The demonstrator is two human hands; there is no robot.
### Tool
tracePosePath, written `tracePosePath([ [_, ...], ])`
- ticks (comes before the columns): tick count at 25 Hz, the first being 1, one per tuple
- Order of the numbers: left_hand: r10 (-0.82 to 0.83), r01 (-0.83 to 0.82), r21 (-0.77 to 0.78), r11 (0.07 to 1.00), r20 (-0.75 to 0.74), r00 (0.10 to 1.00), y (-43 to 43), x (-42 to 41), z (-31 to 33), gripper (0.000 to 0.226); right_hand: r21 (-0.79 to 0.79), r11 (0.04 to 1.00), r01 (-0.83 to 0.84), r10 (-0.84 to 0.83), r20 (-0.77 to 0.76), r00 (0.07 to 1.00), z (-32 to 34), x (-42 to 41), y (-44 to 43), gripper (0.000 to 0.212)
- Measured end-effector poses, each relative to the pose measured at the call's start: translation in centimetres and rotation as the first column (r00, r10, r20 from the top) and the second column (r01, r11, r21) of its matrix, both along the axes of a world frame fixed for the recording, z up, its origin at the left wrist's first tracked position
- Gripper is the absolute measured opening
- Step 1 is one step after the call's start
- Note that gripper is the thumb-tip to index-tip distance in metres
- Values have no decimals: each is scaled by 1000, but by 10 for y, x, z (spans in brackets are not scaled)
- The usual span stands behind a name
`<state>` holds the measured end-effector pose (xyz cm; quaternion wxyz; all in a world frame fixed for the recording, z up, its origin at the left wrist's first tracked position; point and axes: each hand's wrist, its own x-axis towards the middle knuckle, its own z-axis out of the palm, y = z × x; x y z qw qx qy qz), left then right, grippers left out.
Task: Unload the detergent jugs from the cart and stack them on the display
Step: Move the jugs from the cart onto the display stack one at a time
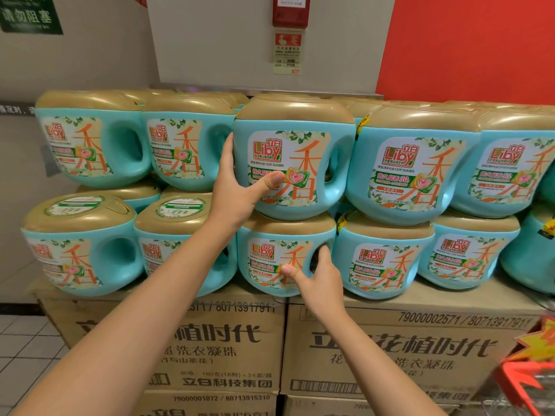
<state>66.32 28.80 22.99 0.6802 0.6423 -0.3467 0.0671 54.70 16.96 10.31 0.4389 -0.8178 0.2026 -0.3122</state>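
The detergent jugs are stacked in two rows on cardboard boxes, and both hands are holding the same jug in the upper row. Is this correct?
Not quite. The head view shows that only the left hand holds the upper jug. The right hand grips the lower jug directly beneath it, with its fingers in the handle hole. The two rows do stand on cardboard boxes.

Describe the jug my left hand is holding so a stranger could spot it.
Cardboard cartons below the red wall alarm carry two rows of teal jugs. It is the top-row jug straight under the alarm. Only it juts forward, the left hand gripping its side.
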Motion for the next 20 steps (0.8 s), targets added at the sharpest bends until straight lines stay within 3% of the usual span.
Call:
tracePosePath([
  [13,16,-15,2,1000,-47,999,6,1,1,115,92,989,-119,120,-6,993,3,-4,-9,40],
  [20,113,-112,17,994,-10,994,4,-4,-1,111,77,996,-41,41,6,999,-1,-2,-4,39],
])
